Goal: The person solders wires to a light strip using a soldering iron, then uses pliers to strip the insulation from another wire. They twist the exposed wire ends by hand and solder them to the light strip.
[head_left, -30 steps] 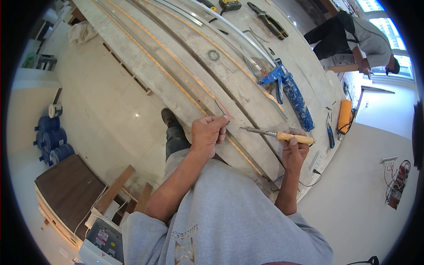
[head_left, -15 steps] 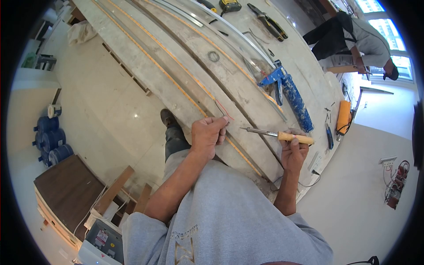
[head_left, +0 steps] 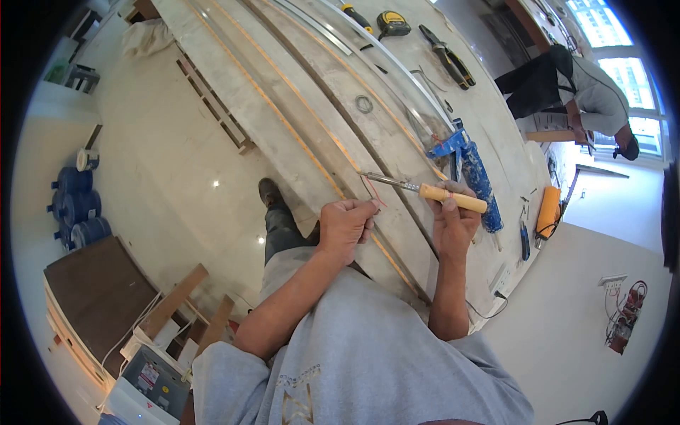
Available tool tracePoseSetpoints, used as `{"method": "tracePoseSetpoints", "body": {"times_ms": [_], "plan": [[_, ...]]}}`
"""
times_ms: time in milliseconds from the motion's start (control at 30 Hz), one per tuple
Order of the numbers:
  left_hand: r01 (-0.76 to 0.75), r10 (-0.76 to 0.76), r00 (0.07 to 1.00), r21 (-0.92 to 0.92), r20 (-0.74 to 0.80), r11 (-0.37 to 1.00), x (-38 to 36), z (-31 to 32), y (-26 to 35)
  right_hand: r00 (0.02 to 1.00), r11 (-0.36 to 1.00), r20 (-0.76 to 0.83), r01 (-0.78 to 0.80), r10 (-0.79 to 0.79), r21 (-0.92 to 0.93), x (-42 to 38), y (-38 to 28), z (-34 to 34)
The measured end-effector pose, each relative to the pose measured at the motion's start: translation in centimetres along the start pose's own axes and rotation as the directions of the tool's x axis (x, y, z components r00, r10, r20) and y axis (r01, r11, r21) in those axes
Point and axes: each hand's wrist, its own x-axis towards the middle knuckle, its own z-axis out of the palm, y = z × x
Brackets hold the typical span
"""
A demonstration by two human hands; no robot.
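Note:
My left hand (head_left: 344, 229) is closed in a pinch on the thin red and dark wires (head_left: 370, 191) at the end of an orange-yellow LED strip (head_left: 316, 125). My right hand (head_left: 455, 225) grips a soldering iron (head_left: 453, 197) by its wooden handle. The iron's metal shaft points left, its tip at the strip's end where the wires begin; whether it touches cannot be made out. Both hands are over the dusty board (head_left: 397, 230) that bears the strips. Just beyond my right hand lies a blue caulking gun (head_left: 478, 173).
Farther up the table lie pliers (head_left: 448, 57), a tape measure (head_left: 392, 23), a coil of wire (head_left: 363, 104) and aluminium profiles (head_left: 322, 30). An orange tool (head_left: 548, 212) and a utility knife (head_left: 525, 241) sit at right. Another person (head_left: 591, 88) bends over at upper right.
My right hand has moved the soldering iron up and left, bringing its tip to the strip's end. My left hand has shifted slightly down and right, still pinching the wires.

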Motion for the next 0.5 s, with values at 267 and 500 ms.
{"method": "tracePoseSetpoints", "body": {"times_ms": [267, 500], "plan": [[-0.008, 0.008, 1.000, -0.013, 0.005, 1.000, 0.07, -0.06, -0.09, 0.999, 0.996, -0.005, 0.038, -0.039, -0.078, -0.63, -0.59, 0.09], [-0.010, 0.010, 1.000, -0.017, 0.004, 1.000, 0.11, -0.04, -0.15, 0.999, 0.995, 0.014, 0.046, -0.045, -0.083, -0.53, -0.32, -0.08]]}}
